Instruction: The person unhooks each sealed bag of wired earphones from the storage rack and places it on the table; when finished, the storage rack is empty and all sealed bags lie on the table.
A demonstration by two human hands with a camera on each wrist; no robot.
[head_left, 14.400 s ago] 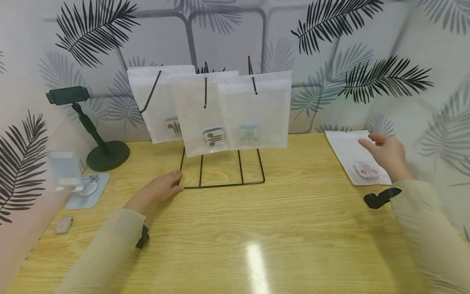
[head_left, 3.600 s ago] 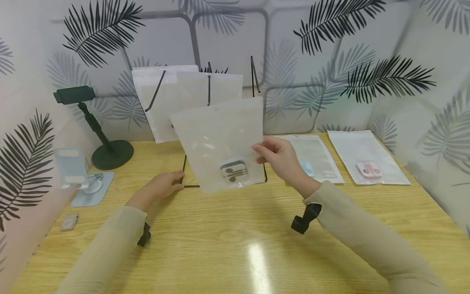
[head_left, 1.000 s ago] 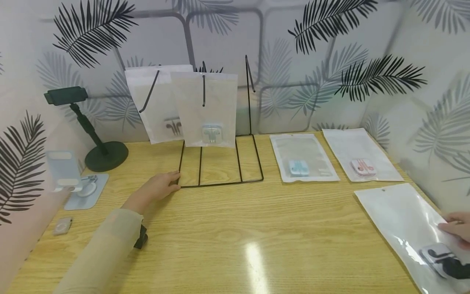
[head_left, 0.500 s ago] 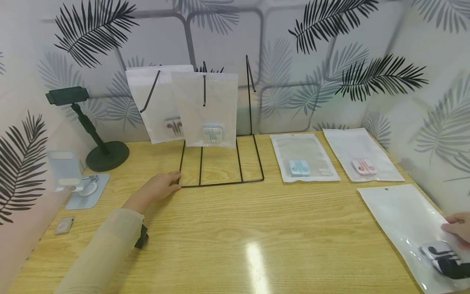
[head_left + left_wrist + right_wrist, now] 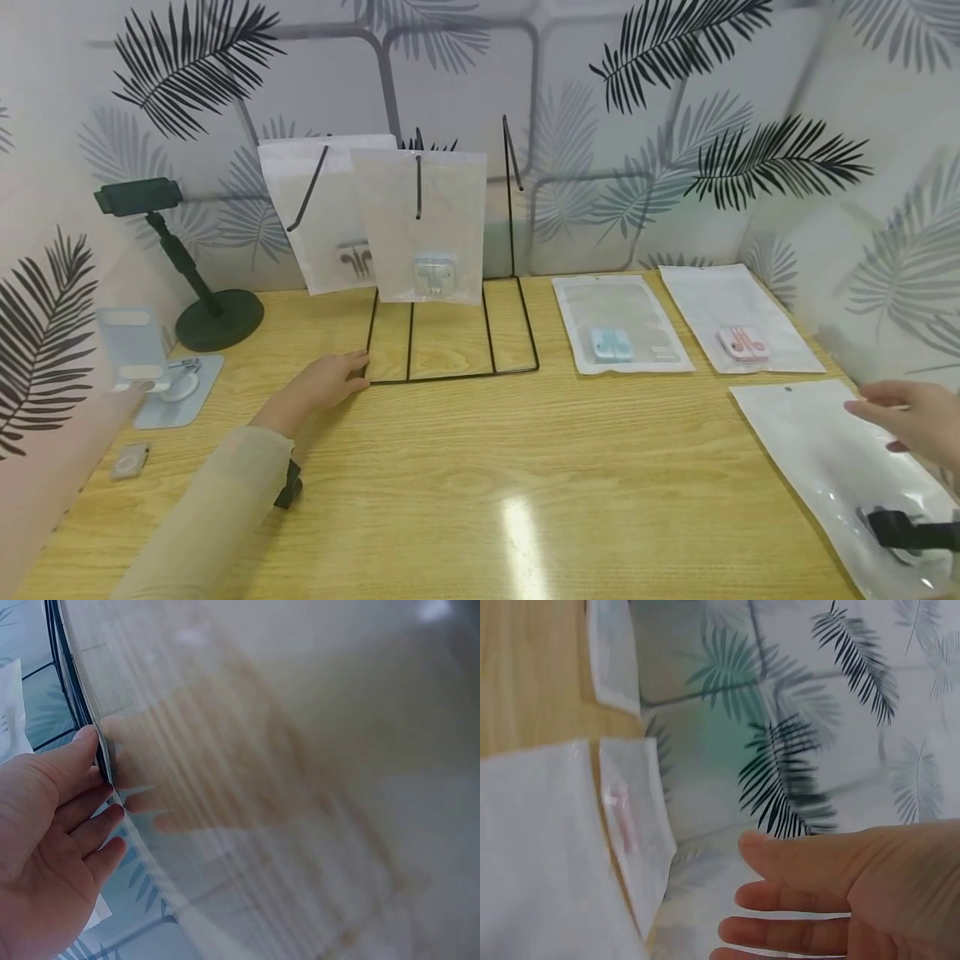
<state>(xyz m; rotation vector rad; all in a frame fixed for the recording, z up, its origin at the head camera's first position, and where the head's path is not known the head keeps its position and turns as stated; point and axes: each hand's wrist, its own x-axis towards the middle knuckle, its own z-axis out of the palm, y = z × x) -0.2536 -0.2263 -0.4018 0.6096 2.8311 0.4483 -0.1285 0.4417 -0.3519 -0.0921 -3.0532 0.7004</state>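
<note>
My left hand [image 5: 311, 392] holds the left front corner of a black wire display rack [image 5: 450, 378]; in the left wrist view its thumb and fingers pinch the wire. White pouches with earphone cases hang on the rack: one on the left [image 5: 307, 233] and one in the middle [image 5: 420, 221]. The right prong [image 5: 513, 154] is bare. At the far right, my right hand [image 5: 918, 417] hovers with fingers apart over a flat pouch [image 5: 810, 433], holding nothing. That pouch's earphone case is partly hidden by the wrist camera. In the right wrist view the right hand's [image 5: 870, 892] fingers are relaxed.
A pouch with blue earphones [image 5: 615, 304] and one with pink earphones [image 5: 731, 292] lie flat at the back right. At left stand a dark green stand [image 5: 217, 321], a pale blue phone stand [image 5: 138, 346] and a small clear case [image 5: 131, 460]. A patterned wall closes the back.
The pouch with black earphones went from the rack to the table at far right. Within the last half second my right hand let go of it and rose. My left hand stayed put.
</note>
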